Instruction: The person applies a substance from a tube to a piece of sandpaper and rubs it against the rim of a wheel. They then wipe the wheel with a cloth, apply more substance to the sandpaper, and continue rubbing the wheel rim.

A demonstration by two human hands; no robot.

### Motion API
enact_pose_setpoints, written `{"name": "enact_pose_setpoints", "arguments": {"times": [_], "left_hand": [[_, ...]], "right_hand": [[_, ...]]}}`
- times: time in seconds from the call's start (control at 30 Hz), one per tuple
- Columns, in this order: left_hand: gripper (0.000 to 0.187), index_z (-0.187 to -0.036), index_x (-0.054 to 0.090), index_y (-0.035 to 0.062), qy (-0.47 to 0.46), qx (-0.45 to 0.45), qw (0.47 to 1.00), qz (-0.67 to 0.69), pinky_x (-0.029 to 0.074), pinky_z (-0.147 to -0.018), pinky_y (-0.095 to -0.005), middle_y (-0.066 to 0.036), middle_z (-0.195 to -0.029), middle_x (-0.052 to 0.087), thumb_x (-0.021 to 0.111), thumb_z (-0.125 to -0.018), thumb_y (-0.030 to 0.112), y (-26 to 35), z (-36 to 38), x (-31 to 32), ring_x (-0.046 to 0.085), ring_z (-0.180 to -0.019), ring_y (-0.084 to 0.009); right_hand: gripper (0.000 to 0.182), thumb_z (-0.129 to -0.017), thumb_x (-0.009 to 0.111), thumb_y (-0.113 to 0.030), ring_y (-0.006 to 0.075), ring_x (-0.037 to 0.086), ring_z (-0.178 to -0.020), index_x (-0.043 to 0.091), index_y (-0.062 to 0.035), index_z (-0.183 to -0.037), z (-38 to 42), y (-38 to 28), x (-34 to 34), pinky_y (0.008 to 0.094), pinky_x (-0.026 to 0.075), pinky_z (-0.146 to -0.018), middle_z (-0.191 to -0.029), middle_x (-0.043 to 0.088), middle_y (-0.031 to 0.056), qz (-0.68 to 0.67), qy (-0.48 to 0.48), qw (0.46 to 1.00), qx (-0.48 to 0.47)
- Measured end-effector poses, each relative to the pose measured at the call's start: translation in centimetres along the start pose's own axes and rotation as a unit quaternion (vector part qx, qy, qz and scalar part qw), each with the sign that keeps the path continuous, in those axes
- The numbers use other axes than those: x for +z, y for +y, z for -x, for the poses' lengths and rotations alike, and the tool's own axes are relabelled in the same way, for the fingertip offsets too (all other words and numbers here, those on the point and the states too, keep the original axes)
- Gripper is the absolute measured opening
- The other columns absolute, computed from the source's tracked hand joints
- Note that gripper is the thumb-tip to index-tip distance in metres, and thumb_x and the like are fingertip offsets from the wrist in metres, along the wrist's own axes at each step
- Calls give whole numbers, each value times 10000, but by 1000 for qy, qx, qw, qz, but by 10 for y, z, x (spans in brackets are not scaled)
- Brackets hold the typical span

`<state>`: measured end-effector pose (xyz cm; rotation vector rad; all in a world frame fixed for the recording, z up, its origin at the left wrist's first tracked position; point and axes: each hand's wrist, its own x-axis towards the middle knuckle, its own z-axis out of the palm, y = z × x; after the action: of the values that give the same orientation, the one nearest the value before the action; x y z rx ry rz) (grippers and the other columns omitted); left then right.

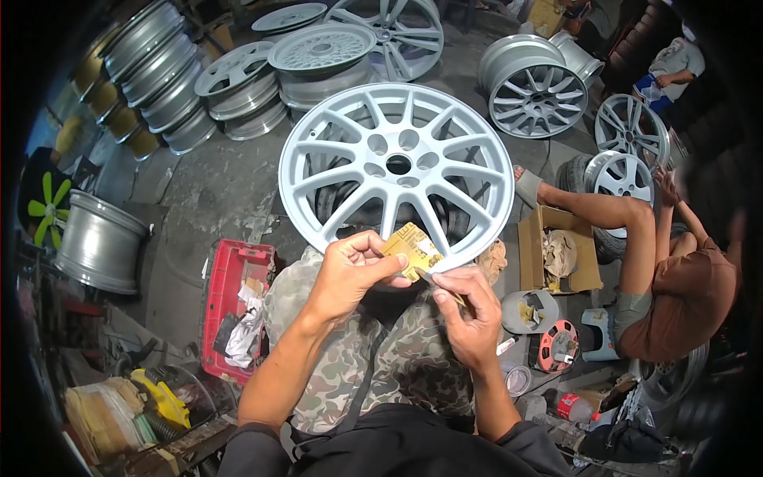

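Note:
My left hand (359, 266) pinches a yellow printed sheet (411, 245), which looks like card or the back of sandpaper and has a whitish patch on it. Against the sheet's lower right edge, my right hand (469, 306) grips a small thin blade-like tool (424, 274); the fingers hide most of it. Just beyond both hands lies a silver-grey multi-spoke wheel rim (389, 208), face up, its near edge partly behind the sheet and fingers. Tyre rubber shows dark between its spokes.
Stacked rims (163, 75) stand at the far left, more rims (540, 99) at the back right. A red crate (213, 318) sits left of my legs. Right are a cardboard box (584, 262), a grey bowl (544, 306) and a seated person (687, 294). A green-bladed fan (49, 211) is far left.

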<state>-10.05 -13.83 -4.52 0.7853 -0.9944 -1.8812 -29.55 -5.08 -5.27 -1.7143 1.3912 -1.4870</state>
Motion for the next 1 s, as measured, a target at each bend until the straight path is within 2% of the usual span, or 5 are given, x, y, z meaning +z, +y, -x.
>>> {"name": "enact_pose_setpoints", "arguments": {"times": [0.03, 0.4, 0.5, 0.67, 1.0], "left_hand": [[66, -974, 657, -33, 0, 1, 1000, -1, 654, -758, -306, -126, -969, 721, 697, -921, -33, 1, 0, 0, 727, -828, -156], [60, -923, 654, -17, 35, -18, 999, -2, 656, -738, -297, -116, -908, 724, 712, -911, -15, 2, 0, -5, 724, -784, -149], [69, -911, 647, -19, 36, -11, 999, -13, 656, -717, -292, -126, -905, 723, 716, -907, -18, 5, 2, -2, 726, -769, -150], [85, -914, 622, 1, -5, -30, 999, -11, 659, -732, -301, -123, -927, 718, 706, -923, -8, 5, 2, 0, 727, -824, -160], [84, -910, 622, 8, 28, -4, 1000, 1, 651, -711, -288, -141, -964, 734, 704, -927, -7, 8, 4, -1, 732, -809, -155]], "right_hand": [[254, -815, 756, 64, 247, 681, -917, 720, -1, -1058, -1, -1, 4, 321, 540, -787, -1013, 686, 135, 27, 20, 999, -29], [301, -790, 768, 96, 247, 689, -900, 738, -14, -1068, 8, -3, 5, 324, 559, -766, -1024, 679, 132, 114, 20, 991, -65], [264, -817, 748, 95, 218, 695, -886, 737, 1, -1064, 12, -1, 0, 309, 562, -755, -1032, 680, 129, 96, 3, 994, -43], [185, -978, 652, -19, 110, 677, -831, 695, 35, -1150, 11, -7, 3, 255, 551, -745, -1023, 715, 99, -213, 20, 953, 214], [182, -984, 639, -9, 106, 667, -783, 676, 47, -1153, 18, 3, 1, 228, 543, -712, -968, 715, 110, -135, 27, 973, 185]]}}
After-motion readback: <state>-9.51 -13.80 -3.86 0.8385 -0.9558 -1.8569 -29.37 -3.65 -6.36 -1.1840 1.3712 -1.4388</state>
